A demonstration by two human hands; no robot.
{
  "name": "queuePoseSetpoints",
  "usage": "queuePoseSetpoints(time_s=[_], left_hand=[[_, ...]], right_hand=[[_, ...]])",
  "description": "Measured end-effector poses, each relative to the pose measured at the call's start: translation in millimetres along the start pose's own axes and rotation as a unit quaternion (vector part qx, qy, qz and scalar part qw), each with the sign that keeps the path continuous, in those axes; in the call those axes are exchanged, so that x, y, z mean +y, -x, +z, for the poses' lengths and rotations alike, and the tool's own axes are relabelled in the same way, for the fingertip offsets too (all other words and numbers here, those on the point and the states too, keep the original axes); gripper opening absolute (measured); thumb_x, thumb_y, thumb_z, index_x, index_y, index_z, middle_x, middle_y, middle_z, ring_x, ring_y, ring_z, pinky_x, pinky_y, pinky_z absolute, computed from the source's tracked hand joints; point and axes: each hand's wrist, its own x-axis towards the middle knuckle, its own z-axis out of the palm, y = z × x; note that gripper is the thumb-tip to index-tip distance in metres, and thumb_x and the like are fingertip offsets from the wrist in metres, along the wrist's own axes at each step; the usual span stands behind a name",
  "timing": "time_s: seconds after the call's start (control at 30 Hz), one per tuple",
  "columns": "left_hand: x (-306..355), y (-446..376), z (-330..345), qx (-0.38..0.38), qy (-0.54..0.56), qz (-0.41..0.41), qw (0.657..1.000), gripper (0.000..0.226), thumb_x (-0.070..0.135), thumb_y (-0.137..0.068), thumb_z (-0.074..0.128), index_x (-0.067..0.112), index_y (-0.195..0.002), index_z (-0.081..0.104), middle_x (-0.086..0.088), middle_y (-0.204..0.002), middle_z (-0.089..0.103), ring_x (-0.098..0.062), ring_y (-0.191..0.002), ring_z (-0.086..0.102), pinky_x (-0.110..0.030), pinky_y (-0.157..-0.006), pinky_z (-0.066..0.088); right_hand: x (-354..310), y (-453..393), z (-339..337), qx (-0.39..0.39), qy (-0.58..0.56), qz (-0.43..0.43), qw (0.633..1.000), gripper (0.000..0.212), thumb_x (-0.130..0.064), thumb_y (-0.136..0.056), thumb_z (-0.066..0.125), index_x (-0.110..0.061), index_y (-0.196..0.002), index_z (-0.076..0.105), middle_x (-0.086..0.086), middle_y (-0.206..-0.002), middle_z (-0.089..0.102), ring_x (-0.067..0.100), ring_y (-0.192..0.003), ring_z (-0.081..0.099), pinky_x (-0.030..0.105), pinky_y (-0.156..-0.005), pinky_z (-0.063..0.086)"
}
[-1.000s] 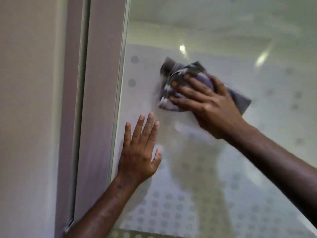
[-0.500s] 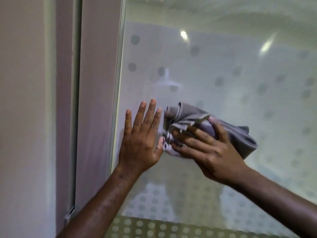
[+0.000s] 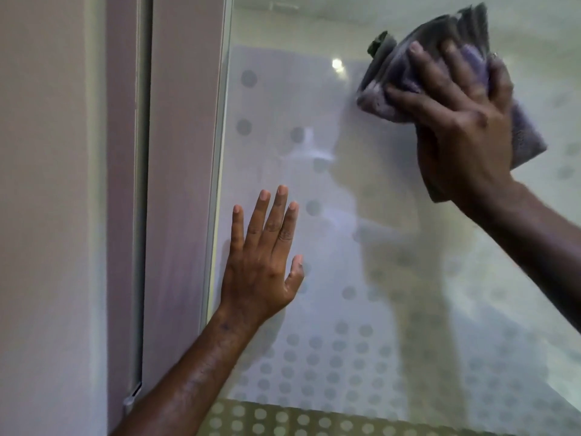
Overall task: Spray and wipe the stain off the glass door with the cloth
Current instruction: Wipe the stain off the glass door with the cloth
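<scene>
The glass door (image 3: 361,190) fills most of the view, frosted with grey dots that grow dense toward the bottom. My right hand (image 3: 462,121) presses a bunched grey-purple cloth (image 3: 405,58) flat against the glass at the upper right. My left hand (image 3: 264,262) lies flat on the glass near its left edge, fingers spread and pointing up, holding nothing. No spray bottle is in view. I cannot make out a distinct stain on the glass.
A pale door frame (image 3: 217,184) runs down the glass's left edge, with a mauve panel (image 3: 179,184) and a wall (image 3: 47,215) beside it. Ceiling light reflections (image 3: 337,63) show in the glass.
My right hand has swept the cloth from beside my left hand up and to the right across the glass. My left hand has stayed flat in nearly the same spot.
</scene>
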Motion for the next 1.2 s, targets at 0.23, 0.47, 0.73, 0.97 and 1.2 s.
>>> queuePoseSetpoints(time_s=[0.23, 0.47, 0.73, 0.97, 1.2], left_hand=[[1, 0, 0, 0.002, -0.002, -0.003, 1.000, 0.077, 0.034, -0.091, 0.053, 0.004, -0.158, 0.028, -0.017, -0.168, 0.021, -0.036, -0.157, 0.015, -0.063, -0.125, 0.013], [3, 1, -1, 0.000, -0.001, -0.001, 1.000, 0.078, 0.033, -0.090, 0.055, 0.004, -0.158, 0.028, -0.017, -0.168, 0.020, -0.036, -0.157, 0.016, -0.064, -0.125, 0.014], [2, 1, 0, 0.021, 0.001, -0.006, 1.000, 0.080, 0.031, -0.086, 0.059, 0.005, -0.157, 0.032, -0.017, -0.166, 0.026, -0.035, -0.156, 0.021, -0.065, -0.123, 0.018], [0, 2, 1, 0.018, 0.012, -0.002, 1.000, 0.078, 0.034, -0.088, 0.057, 0.006, -0.157, 0.033, -0.013, -0.167, 0.024, -0.033, -0.157, 0.020, -0.063, -0.125, 0.016], [1, 1, -2, -0.004, 0.006, -0.004, 1.000, 0.077, 0.034, -0.091, 0.054, 0.005, -0.158, 0.030, -0.014, -0.168, 0.021, -0.033, -0.157, 0.017, -0.063, -0.125, 0.016]], right_hand=[[-78, 61, 18, -0.045, -0.030, -0.126, 0.991, 0.042, -0.012, -0.104, 0.054, -0.026, -0.144, 0.061, 0.001, -0.153, 0.056, 0.032, -0.150, 0.041, 0.064, -0.120, 0.028], [-56, 22, 18, -0.058, -0.009, -0.126, 0.990, 0.054, -0.010, -0.105, 0.051, -0.030, -0.155, 0.045, 0.000, -0.166, 0.036, 0.030, -0.157, 0.027, 0.063, -0.125, 0.018], [-110, -3, 28, -0.057, -0.055, -0.069, 0.995, 0.056, -0.010, -0.103, 0.051, -0.030, -0.156, 0.043, -0.001, -0.162, 0.043, 0.029, -0.158, 0.023, 0.063, -0.127, 0.008], [-67, -12, 16, -0.098, 0.002, -0.196, 0.976, 0.060, -0.010, -0.099, 0.043, -0.033, -0.155, 0.043, -0.001, -0.166, 0.036, 0.030, -0.158, 0.022, 0.066, -0.126, 0.010], [6, -29, 3, -0.032, 0.027, 0.125, 0.991, 0.053, -0.017, -0.107, 0.037, -0.037, -0.156, 0.040, -0.007, -0.166, 0.035, 0.023, -0.160, 0.019, 0.062, -0.125, 0.001]])
